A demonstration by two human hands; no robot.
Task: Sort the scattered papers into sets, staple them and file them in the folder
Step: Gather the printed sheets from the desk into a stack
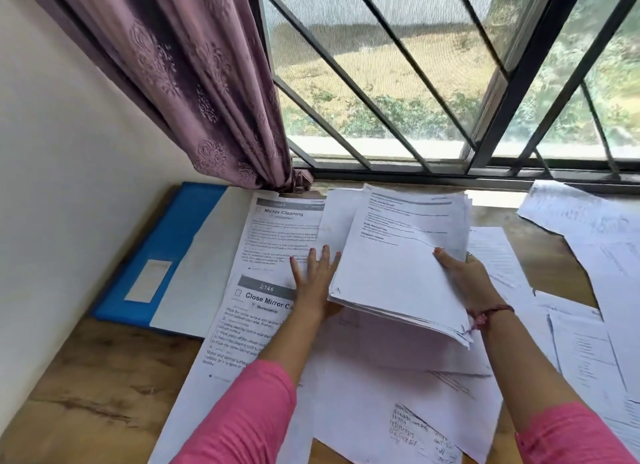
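I see my right hand [464, 276] gripping a thick stack of papers [398, 255], lifted above loose sheets [381, 394] on the bench [86, 377]. My left hand [313, 276] lies flat, fingers spread, on a printed sheet [263, 242]. The blue folder [156, 252] lies at far left.

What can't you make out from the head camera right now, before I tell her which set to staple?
- Stapler: not in view.
- Stack of papers: top-page text blurred; lower pages hidden beneath it.
- Right hand: fingers hidden under the stack.
- Blue folder: label too small, right part covered by sheets.
- Right-side sheets: washed out, cut by the frame edge.
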